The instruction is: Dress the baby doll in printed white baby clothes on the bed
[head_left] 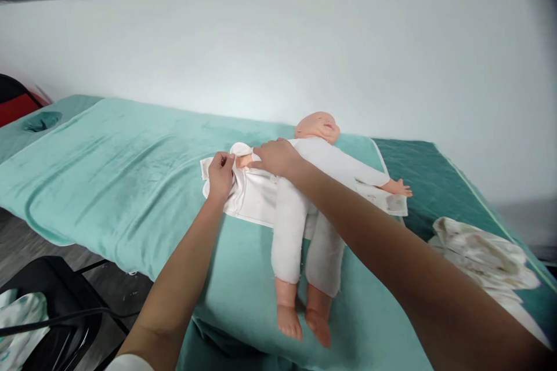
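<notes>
Doll (328, 161) lies face-up on the green sheet (130, 156), head at far side nr the wall (217, 58), feet twd the near edge; long axis runs near-to-far, a bit askew. Arms out to either side. L hand (221, 174) is mostly closed, thumb + fingers pinching white garment (256, 200), which is spread partly under the doll. R hand (276, 157) is part-open, fingers curled over doll's arm nr the wrist; exact grip can't tell. Doll's body is to the R of L hand, its small hand btwn both hands.
</notes>
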### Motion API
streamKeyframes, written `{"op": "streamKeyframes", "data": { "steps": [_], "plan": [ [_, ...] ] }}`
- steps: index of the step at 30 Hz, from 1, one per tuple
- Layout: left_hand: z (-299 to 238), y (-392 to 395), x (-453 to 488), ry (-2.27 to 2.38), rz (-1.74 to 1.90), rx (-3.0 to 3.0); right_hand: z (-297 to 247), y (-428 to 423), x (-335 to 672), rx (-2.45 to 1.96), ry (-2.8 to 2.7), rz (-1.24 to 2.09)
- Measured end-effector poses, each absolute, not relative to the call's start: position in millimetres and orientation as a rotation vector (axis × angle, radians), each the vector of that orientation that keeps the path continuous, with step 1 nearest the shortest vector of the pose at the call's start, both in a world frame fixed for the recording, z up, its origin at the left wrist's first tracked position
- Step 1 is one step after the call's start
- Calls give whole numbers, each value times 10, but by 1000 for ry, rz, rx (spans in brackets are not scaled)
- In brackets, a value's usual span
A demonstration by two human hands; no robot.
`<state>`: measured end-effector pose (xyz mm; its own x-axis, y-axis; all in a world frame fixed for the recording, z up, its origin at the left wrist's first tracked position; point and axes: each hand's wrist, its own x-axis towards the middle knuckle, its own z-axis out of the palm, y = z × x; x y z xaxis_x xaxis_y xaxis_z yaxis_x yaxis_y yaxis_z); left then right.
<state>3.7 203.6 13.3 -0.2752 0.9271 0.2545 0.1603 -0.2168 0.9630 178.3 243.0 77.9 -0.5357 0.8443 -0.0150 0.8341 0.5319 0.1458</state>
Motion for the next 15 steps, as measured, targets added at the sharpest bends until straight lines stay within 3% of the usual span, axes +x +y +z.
{"op": "streamKeyframes", "data": {
  "steps": [9, 15],
  "plan": [
    [176, 1933, 190, 1185, 1305, 1685, 649, 2460, 1583, 1684, 2626, 276],
    [54, 2012, 99, 1742, 1466, 1798, 721, 2409, 1689, 1694, 2743, 212]
  ]
}}
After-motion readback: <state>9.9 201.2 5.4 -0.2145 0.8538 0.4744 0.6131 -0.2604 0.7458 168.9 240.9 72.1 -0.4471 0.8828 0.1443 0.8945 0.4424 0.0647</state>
